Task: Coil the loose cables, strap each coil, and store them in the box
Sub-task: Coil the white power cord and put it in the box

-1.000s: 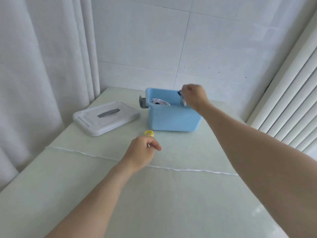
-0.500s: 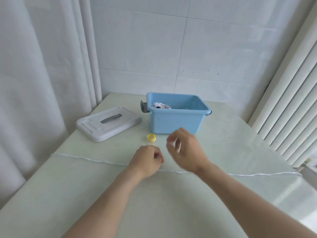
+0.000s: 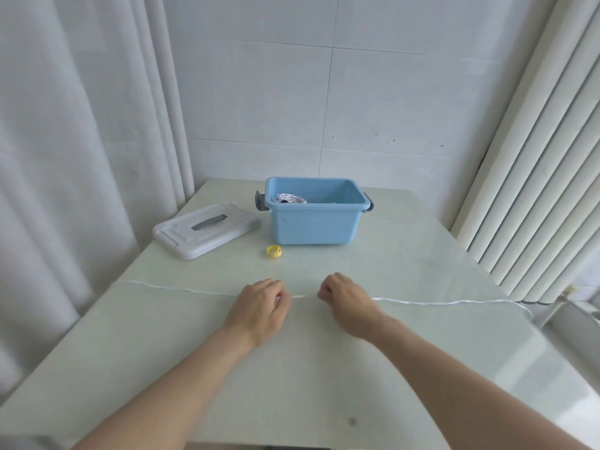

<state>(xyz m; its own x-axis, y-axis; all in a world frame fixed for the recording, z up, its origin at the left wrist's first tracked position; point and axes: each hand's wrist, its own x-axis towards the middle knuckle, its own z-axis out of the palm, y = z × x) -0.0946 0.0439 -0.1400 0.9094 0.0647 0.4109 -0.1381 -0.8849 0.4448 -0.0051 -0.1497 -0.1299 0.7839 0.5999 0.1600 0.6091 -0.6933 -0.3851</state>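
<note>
A long white cable lies stretched straight across the pale table from left to right. My left hand and my right hand sit side by side near its middle, fingers curled down onto it, each gripping the cable. A short length of cable shows between them. Behind them stands the open blue box, with a coiled white cable inside at its left. A yellow strap roll lies on the table in front of the box.
The white box lid lies to the left of the box. Curtains hang along the left side and a ribbed white radiator stands at the right. The table edge drops off at the right, where the cable end hangs over.
My right hand left the box, came back toward me and dropped onto the cable beside my left hand. The view tilted up and back.
</note>
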